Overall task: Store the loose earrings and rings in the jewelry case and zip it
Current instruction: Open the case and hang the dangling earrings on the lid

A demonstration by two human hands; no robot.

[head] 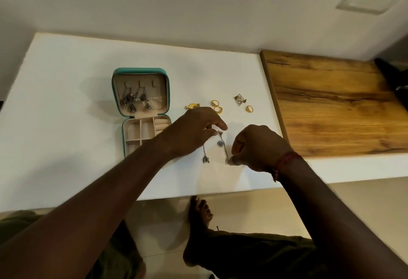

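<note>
Now, on the counter (66, 102), the jewelry case (141, 70) is lying open, left of both hands.
Left hand (194, 128), nearer it, is pinching the silver earring (220, 143) by its top in a narrow grip; right hand (258, 146) is pinching its tail end.

My case (140, 70) was teal, lined beige, on a white desk (66, 102). The rings (215, 103) were gold, the board (331, 106) streaked brown.

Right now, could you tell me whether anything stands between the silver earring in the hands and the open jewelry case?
Nothing on the table blocks the way from the silver earring, pinched by left hand and right hand, to the jewelry case. Only the person's own left forearm crosses the case's near right corner.
</note>
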